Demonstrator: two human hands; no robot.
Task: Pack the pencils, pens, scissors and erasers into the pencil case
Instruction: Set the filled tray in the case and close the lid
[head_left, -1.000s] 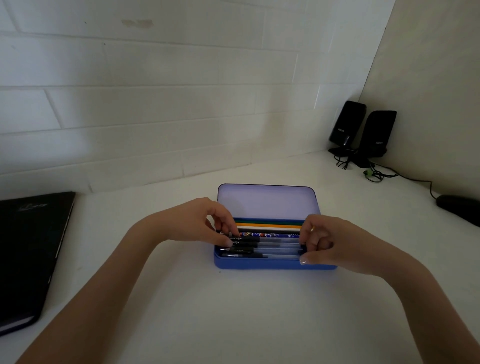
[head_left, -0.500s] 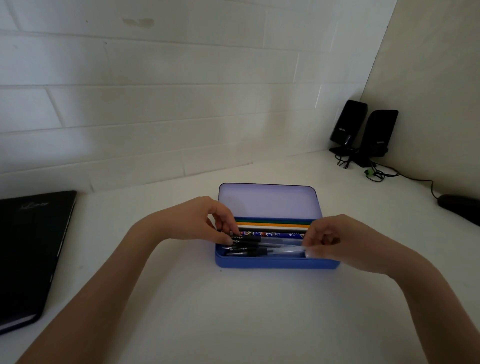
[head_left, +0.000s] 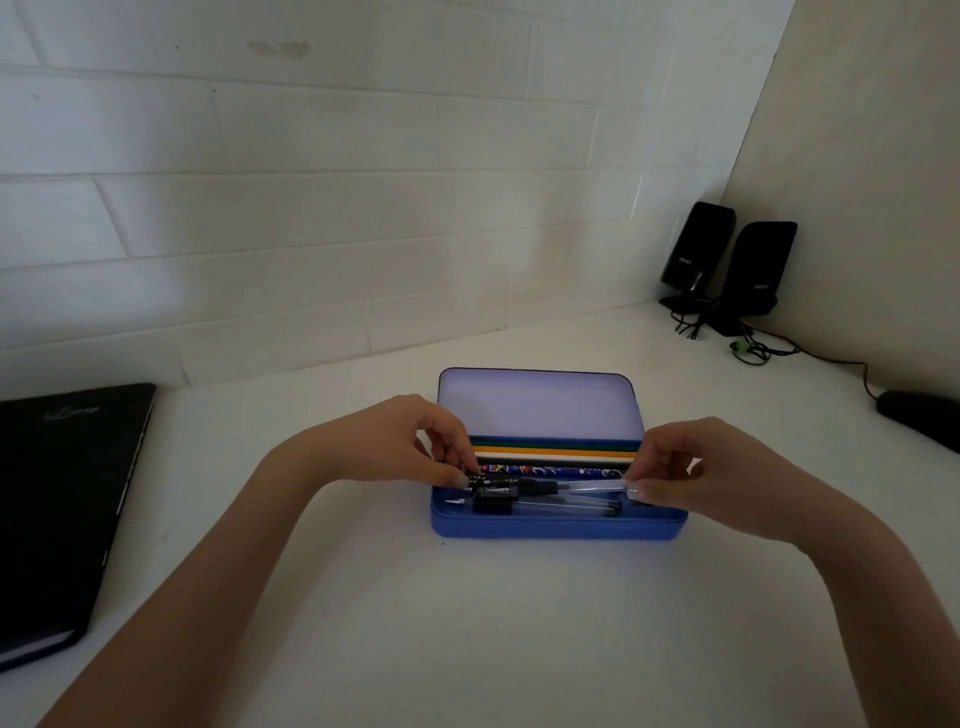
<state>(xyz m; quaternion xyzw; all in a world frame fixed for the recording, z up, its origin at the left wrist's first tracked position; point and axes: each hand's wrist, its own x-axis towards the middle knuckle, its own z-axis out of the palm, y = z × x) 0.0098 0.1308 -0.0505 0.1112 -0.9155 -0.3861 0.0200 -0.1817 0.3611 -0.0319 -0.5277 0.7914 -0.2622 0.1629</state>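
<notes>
A blue pencil case (head_left: 558, 526) lies open on the white desk, its lid (head_left: 537, 402) standing up at the back. Inside, along the far wall, lie green, orange and white pencils (head_left: 553, 450) and a patterned blue pen (head_left: 545, 471). Two clear pens with black grips lie toward the front. My left hand (head_left: 410, 441) pinches the black end of the upper clear pen (head_left: 582, 486), and my right hand (head_left: 691, 480) pinches its clear end just above the case. The lower clear pen (head_left: 566, 505) rests in the tray. No scissors or erasers show.
A closed black laptop (head_left: 57, 509) lies at the desk's left edge. Two black speakers (head_left: 727, 265) with cables stand in the back right corner, and a dark mouse (head_left: 919, 415) sits at the right edge. A white brick wall runs behind the case.
My right hand has risen slightly and opened out from the pen stack, now pinching one clear pen's end. That pen sits lifted above the others. My left hand stays at the black ends.
</notes>
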